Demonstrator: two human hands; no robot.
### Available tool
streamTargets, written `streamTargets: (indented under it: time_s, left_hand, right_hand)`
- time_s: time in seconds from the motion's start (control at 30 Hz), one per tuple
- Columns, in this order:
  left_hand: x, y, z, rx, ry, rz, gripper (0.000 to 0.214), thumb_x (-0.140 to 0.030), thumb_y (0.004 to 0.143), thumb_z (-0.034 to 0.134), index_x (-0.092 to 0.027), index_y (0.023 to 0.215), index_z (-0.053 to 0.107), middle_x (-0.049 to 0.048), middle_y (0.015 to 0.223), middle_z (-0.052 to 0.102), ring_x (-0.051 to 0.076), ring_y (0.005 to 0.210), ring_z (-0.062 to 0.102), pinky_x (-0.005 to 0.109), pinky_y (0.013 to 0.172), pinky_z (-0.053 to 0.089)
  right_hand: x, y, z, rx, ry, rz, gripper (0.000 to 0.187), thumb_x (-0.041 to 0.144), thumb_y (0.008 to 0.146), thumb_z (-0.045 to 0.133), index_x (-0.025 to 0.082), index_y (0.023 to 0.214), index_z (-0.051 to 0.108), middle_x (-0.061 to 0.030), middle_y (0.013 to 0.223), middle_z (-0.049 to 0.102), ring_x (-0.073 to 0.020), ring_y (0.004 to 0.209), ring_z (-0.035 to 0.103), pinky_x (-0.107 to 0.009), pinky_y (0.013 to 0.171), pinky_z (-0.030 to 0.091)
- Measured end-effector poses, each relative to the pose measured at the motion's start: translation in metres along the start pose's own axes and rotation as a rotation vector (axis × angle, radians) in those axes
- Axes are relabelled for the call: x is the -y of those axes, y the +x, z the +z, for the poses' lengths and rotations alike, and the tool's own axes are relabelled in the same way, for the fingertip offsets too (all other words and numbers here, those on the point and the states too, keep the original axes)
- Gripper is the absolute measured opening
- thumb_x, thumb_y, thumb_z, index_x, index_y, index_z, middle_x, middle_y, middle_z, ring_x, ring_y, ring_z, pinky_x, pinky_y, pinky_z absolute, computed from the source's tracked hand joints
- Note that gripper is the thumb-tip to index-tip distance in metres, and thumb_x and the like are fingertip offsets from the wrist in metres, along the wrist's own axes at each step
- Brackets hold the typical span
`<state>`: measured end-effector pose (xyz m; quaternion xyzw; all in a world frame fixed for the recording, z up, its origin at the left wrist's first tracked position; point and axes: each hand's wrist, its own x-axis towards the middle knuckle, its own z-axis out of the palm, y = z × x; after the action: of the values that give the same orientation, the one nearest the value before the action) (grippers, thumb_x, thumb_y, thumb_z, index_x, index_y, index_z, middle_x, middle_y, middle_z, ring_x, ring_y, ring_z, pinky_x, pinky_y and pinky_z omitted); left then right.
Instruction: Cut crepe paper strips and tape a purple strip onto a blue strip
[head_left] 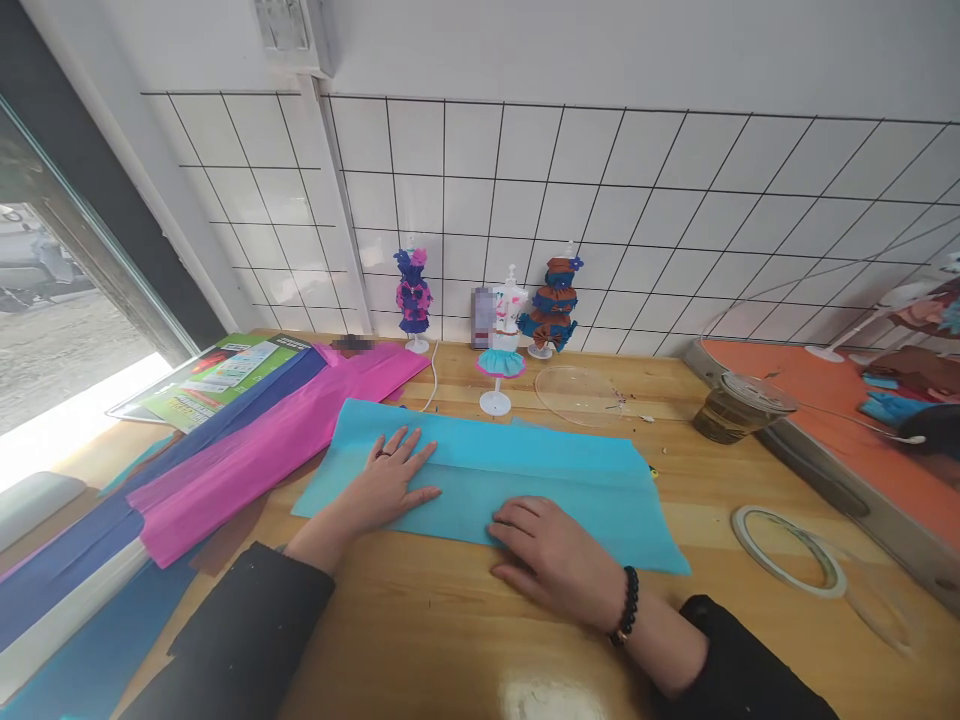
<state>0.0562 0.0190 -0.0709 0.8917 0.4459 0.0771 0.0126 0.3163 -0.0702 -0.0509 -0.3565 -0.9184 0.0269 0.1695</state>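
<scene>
A light blue sheet of thin material (555, 490) lies on the wooden table in front of me, with a crease running lengthwise across it. My left hand (390, 480) rests flat on its left part, fingers spread and a ring on one finger. At the sheet's near edge is my right hand (559, 550), palm down. Its fingers are loosely bent over the edge and the thumb sits apart from them, just off the sheet; nothing shows in its grasp. A dark bead bracelet (627, 606) circles my right wrist.
Pink sheets (247, 470) and blue sheets (45, 590) lie at left. Behind stand small dress forms, one in a turquoise skirt (501, 362). To the right are a lidded cup (739, 410), a tape roll (742, 535) and an orange surface (847, 400).
</scene>
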Motion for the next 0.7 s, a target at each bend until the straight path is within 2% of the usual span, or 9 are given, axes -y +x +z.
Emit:
streamTargets:
  time_s: [0.1,0.17,0.23,0.3,0.4,0.47,0.57,0.7]
  left_hand:
    - [-0.011,0.002,-0.010,-0.056,-0.027,0.064,0.060,-0.057,0.081,0.040,-0.025,0.132,0.035,0.0097,0.139,0.033,0.031,0.128,0.022,0.048,0.101,0.020]
    - [-0.023,0.002,-0.017,-0.082,-0.084,0.132,0.052,-0.051,0.082,0.044,-0.023,0.126,0.043,0.0097,0.129,0.044,0.028,0.121,0.033,0.043,0.098,0.027]
    - [-0.038,0.002,-0.023,-0.047,-0.180,0.200,0.043,-0.046,0.083,0.045,-0.022,0.119,0.050,0.0081,0.113,0.055,0.024,0.108,0.044,0.038,0.091,0.034]
    - [-0.051,0.000,-0.026,0.027,-0.273,0.242,0.041,-0.047,0.081,0.049,-0.022,0.114,0.053,0.0059,0.103,0.058,0.021,0.099,0.048,0.034,0.085,0.038]
    - [-0.061,-0.002,-0.024,0.109,-0.337,0.253,0.045,-0.045,0.074,0.059,-0.025,0.114,0.053,0.0044,0.104,0.057,0.021,0.096,0.049,0.032,0.082,0.040]
    - [-0.060,-0.002,-0.021,0.108,-0.358,0.220,0.038,-0.033,0.077,0.056,-0.026,0.115,0.053,0.0036,0.107,0.057,0.021,0.099,0.049,0.032,0.084,0.039]
    - [-0.049,-0.001,-0.018,0.094,-0.434,0.115,0.035,-0.017,0.082,0.042,-0.025,0.114,0.053,0.0006,0.107,0.060,0.017,0.100,0.051,0.030,0.088,0.037]
    - [-0.030,0.000,-0.025,0.104,-0.508,-0.026,0.034,-0.027,0.084,0.039,-0.025,0.115,0.054,0.0002,0.110,0.061,0.017,0.099,0.054,0.028,0.087,0.039]
  right_hand:
    - [0.007,0.001,0.002,0.016,-0.085,0.006,0.022,0.019,0.084,0.045,0.015,0.102,0.057,-0.0103,0.095,0.063,-0.0221,0.097,0.052,-0.037,0.081,0.045]
    - [0.007,0.001,0.003,0.049,-0.115,0.003,0.023,0.012,0.084,0.043,0.015,0.102,0.057,-0.0102,0.094,0.063,-0.0215,0.096,0.053,-0.035,0.079,0.046]
    - [0.004,0.001,0.003,0.077,-0.110,0.018,0.024,0.011,0.084,0.043,0.015,0.104,0.056,-0.0097,0.093,0.063,-0.0213,0.093,0.053,-0.034,0.076,0.047]
    - [0.001,0.000,0.003,0.072,-0.072,0.081,0.027,0.012,0.085,0.041,0.015,0.107,0.056,-0.0088,0.092,0.063,-0.0204,0.089,0.055,-0.033,0.073,0.048]
    - [-0.008,-0.002,0.003,-0.004,0.051,0.232,0.034,0.008,0.084,0.038,0.016,0.113,0.054,-0.0072,0.096,0.064,-0.0179,0.089,0.056,-0.032,0.076,0.048]
    - [-0.016,-0.004,0.001,-0.041,0.127,0.320,0.038,0.007,0.081,0.038,0.017,0.115,0.054,-0.0062,0.100,0.064,-0.0168,0.093,0.056,-0.031,0.081,0.046]
    - [-0.031,-0.008,-0.004,-0.025,0.177,0.411,0.037,0.011,0.080,0.041,0.019,0.113,0.057,-0.0058,0.103,0.064,-0.0180,0.096,0.056,-0.033,0.085,0.045]
    - [-0.050,-0.014,-0.015,0.010,0.285,0.536,0.031,0.023,0.080,0.046,0.020,0.107,0.061,-0.0060,0.107,0.064,-0.0197,0.097,0.058,-0.035,0.086,0.045]
